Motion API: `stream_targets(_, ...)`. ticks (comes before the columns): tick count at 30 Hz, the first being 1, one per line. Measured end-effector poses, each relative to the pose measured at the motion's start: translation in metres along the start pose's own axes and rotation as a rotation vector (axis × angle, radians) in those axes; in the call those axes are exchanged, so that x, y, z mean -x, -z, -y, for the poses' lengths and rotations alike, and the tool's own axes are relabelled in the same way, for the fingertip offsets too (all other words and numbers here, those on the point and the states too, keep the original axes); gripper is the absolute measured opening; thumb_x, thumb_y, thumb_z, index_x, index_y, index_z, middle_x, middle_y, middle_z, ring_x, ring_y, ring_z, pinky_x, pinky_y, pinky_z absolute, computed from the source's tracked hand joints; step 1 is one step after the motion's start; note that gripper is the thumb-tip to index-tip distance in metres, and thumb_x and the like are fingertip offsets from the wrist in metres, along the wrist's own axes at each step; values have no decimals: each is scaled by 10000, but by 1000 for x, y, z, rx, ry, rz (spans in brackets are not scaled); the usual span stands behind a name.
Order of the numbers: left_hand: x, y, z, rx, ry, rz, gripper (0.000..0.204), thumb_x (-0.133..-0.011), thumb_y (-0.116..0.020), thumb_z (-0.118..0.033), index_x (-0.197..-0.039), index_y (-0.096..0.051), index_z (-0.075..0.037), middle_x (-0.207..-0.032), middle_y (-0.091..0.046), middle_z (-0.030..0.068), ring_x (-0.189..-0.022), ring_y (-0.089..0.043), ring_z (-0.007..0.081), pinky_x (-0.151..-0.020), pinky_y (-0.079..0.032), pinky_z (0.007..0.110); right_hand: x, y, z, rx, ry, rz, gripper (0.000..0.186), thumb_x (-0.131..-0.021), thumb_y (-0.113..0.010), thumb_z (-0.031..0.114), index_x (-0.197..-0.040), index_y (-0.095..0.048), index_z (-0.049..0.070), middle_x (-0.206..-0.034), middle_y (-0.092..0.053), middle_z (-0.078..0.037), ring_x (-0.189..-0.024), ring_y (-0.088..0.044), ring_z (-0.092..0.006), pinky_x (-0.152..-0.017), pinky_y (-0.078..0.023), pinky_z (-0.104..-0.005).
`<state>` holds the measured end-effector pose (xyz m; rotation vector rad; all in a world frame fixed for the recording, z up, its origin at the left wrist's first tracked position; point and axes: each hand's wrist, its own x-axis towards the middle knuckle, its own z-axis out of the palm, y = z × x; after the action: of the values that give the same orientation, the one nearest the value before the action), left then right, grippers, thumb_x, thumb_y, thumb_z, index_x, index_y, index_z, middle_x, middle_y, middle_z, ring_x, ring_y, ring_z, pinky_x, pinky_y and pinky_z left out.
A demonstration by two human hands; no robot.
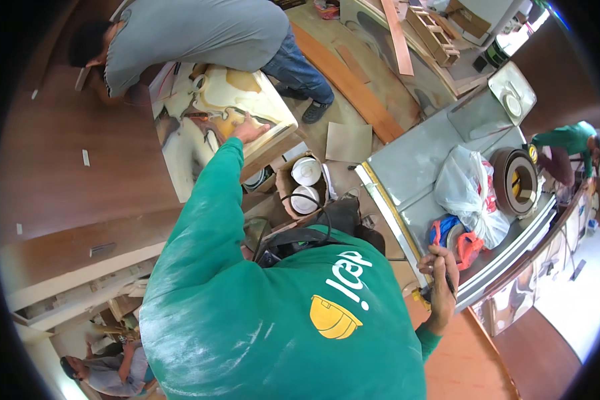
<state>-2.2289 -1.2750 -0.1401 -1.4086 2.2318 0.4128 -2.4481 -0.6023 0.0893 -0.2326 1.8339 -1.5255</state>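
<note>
Nearest, a green sweatshirt [233,320] with a yellow hard-hat print is worn by the person. The right hand [441,283] is held raised by the edge of a grey worktable [403,163]; its fingers are curled around a slim dark pen-like tool [451,285], though which fingertips press it cannot be told. The left arm is stretched forward, and the left hand [250,131] is laid on a glossy marble-patterned panel [237,100], its fingers spread near the panel's edge. The panel is placed at the upper left, between the left hand and a co-worker; a tape roll [199,83] and an orange-and-dark cutter-like tool [197,115] are set on it.

Beside the panel, two white lidded tubs [306,171] are held in an open cardboard box [285,183]. On the worktable, a white plastic bag [469,193] is flanked by a brown coil of edge banding [515,180]. Farther off, the panel is leaned over by a co-worker in a grey shirt [197,37]. Long wooden boards [343,80] are laid across the floor, and another co-worker in green [567,138] is seen bending at the far right.
</note>
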Motion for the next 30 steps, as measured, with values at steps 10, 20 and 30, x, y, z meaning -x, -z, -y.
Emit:
stream_targets(10,11,25,-6,-102,-50,70,1417,-819,-464,-957,-1649,79,55,-1609,-388,343,-1494,-410,475,-1318,-81,506,-35,-25,-13,25,51,88,414,-1095,-599,381,-1259,-633,2,-1027,-690,-52,-978,-640,-145,-858,-492,-292)
stream_targets(20,24,56,-23,125,46,276,1481,-825,-710,-791,-1589,349,-92,-1631,-223,444,-1564,-138,565,-1299,-186,515,-102,-80,16,-47,11,21,402,-1104,-591,345,-1278,-618,-16,-1101,-740,-103,-1032,-683,-172,-937,-512,-320)
stream_targets(30,-8,8,35,102,-94,309,1405,-875,-719,-695,-1537,356,-80,-1482,-379,469,-1376,-464,522,-1192,-346,499,-151,-143,68,-144,-120,-284,378,-1102,-592,319,-1292,-621,-7,-1142,-718,-123,-1081,-669,-198,-987,-506,-344)
